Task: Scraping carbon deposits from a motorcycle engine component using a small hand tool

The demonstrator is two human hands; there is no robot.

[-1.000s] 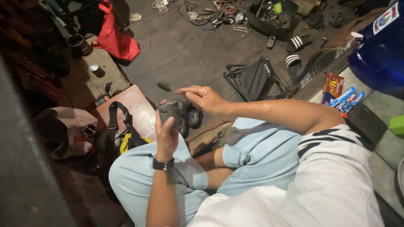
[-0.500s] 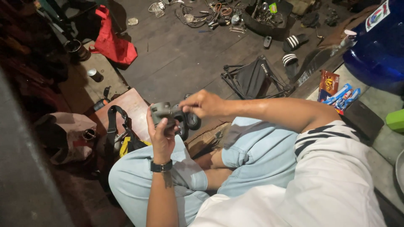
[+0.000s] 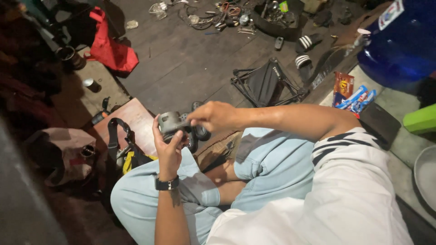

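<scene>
Above our lap, we hold a grey metal part (image 3: 171, 123) with black rounded pieces. Our left hand (image 3: 169, 149) cups it from below, fingers wrapped; our right hand (image 3: 213, 116) pinches its top. Its long axis is unclear.

Illumination: bright overhead light at centre and right (white shirt (image 3: 345, 195) slightly overexposed); left edge falls into deep, soft-focus shadow.

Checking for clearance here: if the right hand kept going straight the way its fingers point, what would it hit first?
The right hand points left, fingertips already on the grey metal part. Going on, it would press into that part, then the left hand behind it. Depth beyond is unclear.
</scene>
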